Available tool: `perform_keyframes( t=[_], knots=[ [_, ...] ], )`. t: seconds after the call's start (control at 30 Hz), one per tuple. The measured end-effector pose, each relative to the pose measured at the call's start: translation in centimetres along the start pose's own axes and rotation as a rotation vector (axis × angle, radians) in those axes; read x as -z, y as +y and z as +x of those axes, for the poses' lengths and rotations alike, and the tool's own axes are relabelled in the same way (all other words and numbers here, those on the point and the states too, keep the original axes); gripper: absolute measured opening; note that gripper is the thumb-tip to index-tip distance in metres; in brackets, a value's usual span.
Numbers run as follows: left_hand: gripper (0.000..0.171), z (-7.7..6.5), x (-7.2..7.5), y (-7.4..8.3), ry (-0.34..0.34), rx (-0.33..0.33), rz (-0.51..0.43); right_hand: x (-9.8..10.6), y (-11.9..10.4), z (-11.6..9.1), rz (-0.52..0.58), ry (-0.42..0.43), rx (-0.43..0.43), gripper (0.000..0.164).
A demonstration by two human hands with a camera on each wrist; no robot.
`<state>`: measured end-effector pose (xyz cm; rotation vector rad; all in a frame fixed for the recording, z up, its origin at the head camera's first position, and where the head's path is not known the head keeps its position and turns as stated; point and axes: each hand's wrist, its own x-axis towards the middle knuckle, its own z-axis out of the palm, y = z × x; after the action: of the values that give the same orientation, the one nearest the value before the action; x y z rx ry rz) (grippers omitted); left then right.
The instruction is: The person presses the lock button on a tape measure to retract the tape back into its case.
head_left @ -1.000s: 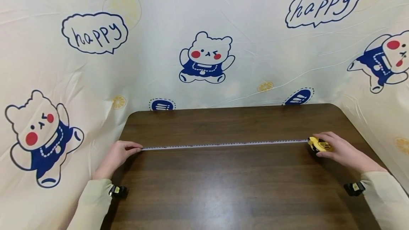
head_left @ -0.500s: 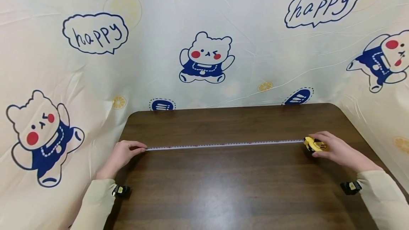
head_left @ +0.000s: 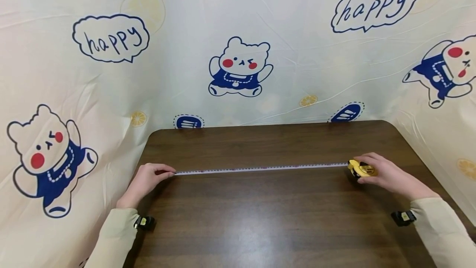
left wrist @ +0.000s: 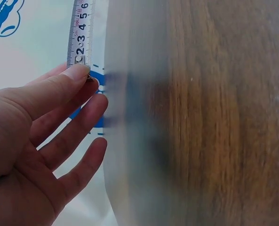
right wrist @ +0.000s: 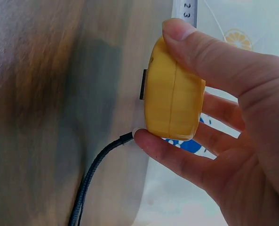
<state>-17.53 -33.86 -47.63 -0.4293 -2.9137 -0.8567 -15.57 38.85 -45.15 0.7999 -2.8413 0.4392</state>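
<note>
A tape measure with a yellow case (head_left: 362,169) and a white blade (head_left: 260,169) stretches across the far half of the brown table (head_left: 241,210). My right hand (head_left: 390,173) grips the case, thumb on one side and fingers on the other; a black wrist strap (right wrist: 99,162) hangs from it in the right wrist view. At the blade's other end my left hand (head_left: 148,178) pinches the metal hook (left wrist: 79,60) between thumb and forefinger, its other fingers loosely spread. Printed numbers along the blade (left wrist: 82,28) show close to the left thumb.
A pale curtain (head_left: 238,20) printed with cartoon bears and "happy" bubbles hangs behind the table and along both sides. The table's rounded far corners meet the cloth. A small black camera (head_left: 145,223) sits on the left wrist, another camera (head_left: 403,218) on the right.
Both hands have moved toward each other, left hand rightward and right hand leftward with the case. The length of blade showing between them has become shorter.
</note>
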Motion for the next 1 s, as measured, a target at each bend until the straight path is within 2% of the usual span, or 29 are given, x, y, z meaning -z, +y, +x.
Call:
perform_keyframes(
  t=[0.33,1.0],
  knots=[
    [0.009,0.1,-0.4,0.3,-0.028,0.02,-0.035,0.1,-1.4,1.1,0.062,-0.096,-0.064,0.063],
    [0.009,0.7,-0.9,0.7,-0.023,0.016,-0.051,0.2,-2.3,1.9,0.088,-0.147,-0.085,0.063]
  ],
)
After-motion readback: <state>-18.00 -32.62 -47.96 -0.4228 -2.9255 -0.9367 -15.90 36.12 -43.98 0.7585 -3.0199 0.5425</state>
